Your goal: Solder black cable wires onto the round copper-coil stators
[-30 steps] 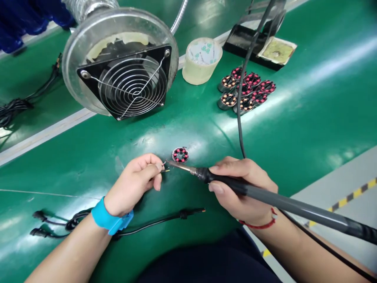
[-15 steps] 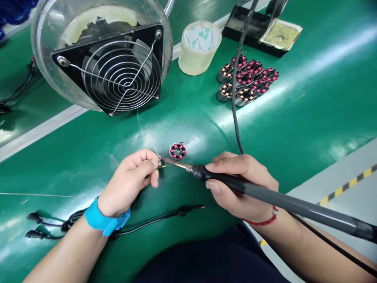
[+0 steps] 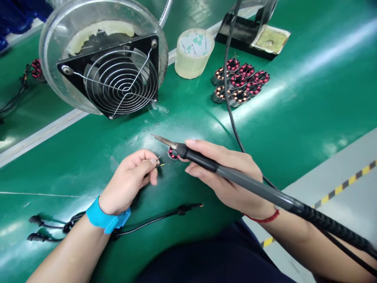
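Observation:
My left hand, with a turquoise wristband above it, pinches thin wires whose tips stick out past the thumb; one tip looks yellow. A soldering iron is held pen-like in my right hand. Its metal tip points up and left, above the table and apart from the wires. Partly behind the iron lies a small round motor stator with red windings. A black cable with a bare end runs below my left hand.
A round fume fan with a wire guard stands at the back left. Right of it are a tape roll, several grouped stators and an iron stand with a yellowish sponge. The iron's cord crosses before the stators.
My right hand has moved left and up, lifting the iron's tip away from the wires. My left hand keeps its pinch. The view has shifted slightly, and wisps of smoke show near the fan.

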`<state>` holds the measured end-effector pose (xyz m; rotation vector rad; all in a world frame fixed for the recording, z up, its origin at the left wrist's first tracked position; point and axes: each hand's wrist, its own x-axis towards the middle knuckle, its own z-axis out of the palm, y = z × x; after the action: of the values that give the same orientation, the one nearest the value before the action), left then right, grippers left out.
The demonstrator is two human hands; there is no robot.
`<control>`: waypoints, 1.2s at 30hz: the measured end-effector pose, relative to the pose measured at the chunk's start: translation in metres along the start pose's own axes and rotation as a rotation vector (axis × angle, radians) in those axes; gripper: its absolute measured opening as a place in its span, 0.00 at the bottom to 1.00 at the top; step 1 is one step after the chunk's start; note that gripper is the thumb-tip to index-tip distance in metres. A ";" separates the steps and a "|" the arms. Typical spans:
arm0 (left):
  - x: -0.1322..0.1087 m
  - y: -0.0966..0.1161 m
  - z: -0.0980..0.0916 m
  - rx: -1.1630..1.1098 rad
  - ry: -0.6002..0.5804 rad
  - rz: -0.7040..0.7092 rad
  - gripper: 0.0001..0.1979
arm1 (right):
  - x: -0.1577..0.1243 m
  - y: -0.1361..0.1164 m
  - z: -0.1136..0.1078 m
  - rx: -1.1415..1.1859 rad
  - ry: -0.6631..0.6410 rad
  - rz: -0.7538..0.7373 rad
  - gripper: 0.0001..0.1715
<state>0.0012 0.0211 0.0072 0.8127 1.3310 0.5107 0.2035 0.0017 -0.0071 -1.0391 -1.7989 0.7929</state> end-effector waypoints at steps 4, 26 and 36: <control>-0.001 0.000 0.000 0.012 -0.011 0.010 0.06 | 0.018 -0.002 0.004 -0.084 -0.154 0.034 0.17; -0.002 -0.008 0.000 0.075 0.066 0.215 0.04 | 0.023 0.019 0.035 -0.129 -0.129 -0.208 0.21; -0.002 -0.016 -0.003 0.445 0.142 0.556 0.04 | 0.023 0.018 0.034 0.034 -0.113 -0.084 0.25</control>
<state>-0.0037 0.0098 -0.0035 1.5595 1.3641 0.7257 0.1719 0.0270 -0.0269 -0.9067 -1.9044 0.8424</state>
